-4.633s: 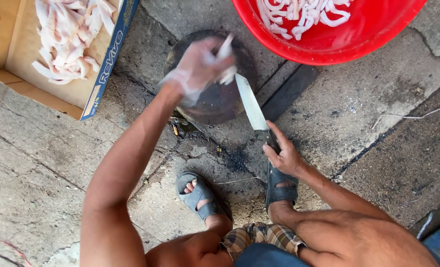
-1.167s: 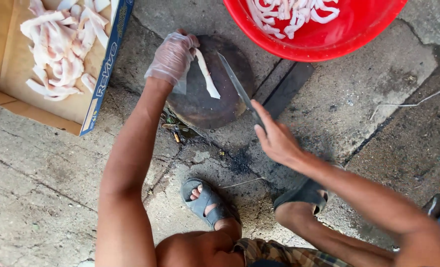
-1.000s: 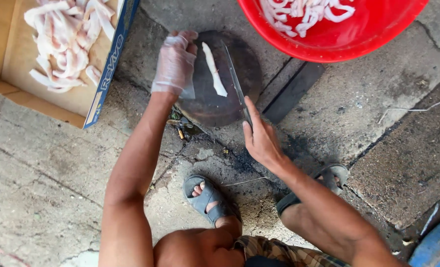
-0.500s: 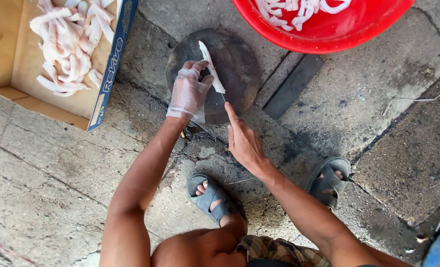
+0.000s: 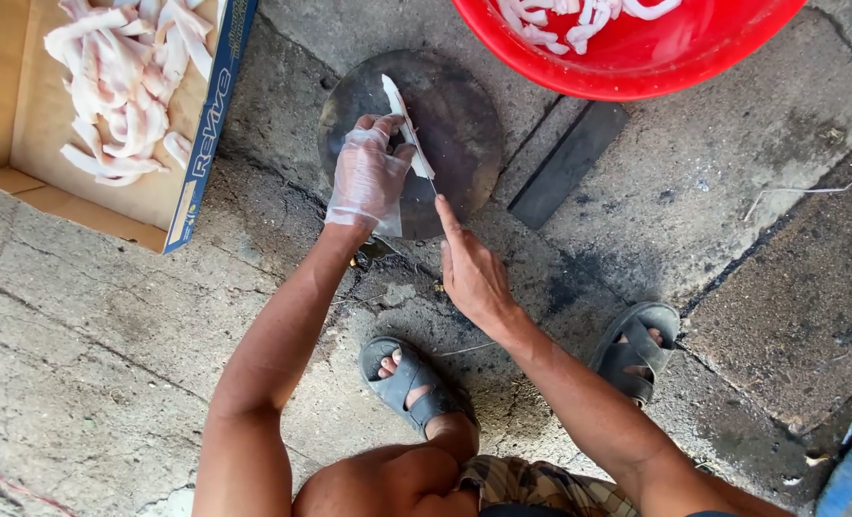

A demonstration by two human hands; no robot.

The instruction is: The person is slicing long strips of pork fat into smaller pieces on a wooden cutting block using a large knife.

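My left hand (image 5: 369, 177), in a thin clear glove, presses a pale white strip of meat (image 5: 394, 96) onto a round dark chopping board (image 5: 459, 120). My right hand (image 5: 474, 273) grips a knife (image 5: 424, 163) seen edge-on, its index finger stretched along the spine. The thin blade runs lengthwise along the strip, right beside my gloved fingers. The knife's handle is hidden under my right palm.
A red basin (image 5: 637, 72) with white strips stands beyond the board. At the upper left, a cardboard box (image 5: 14, 134) holds several more strips (image 5: 124, 86). A dark flat bar (image 5: 565, 168) lies right of the board. My sandalled feet (image 5: 407, 383) rest on cracked concrete.
Both hands have drawn back toward the near edge of the board. The knife has turned edge-on and now lies along the strip; the left hand slid down the strip.
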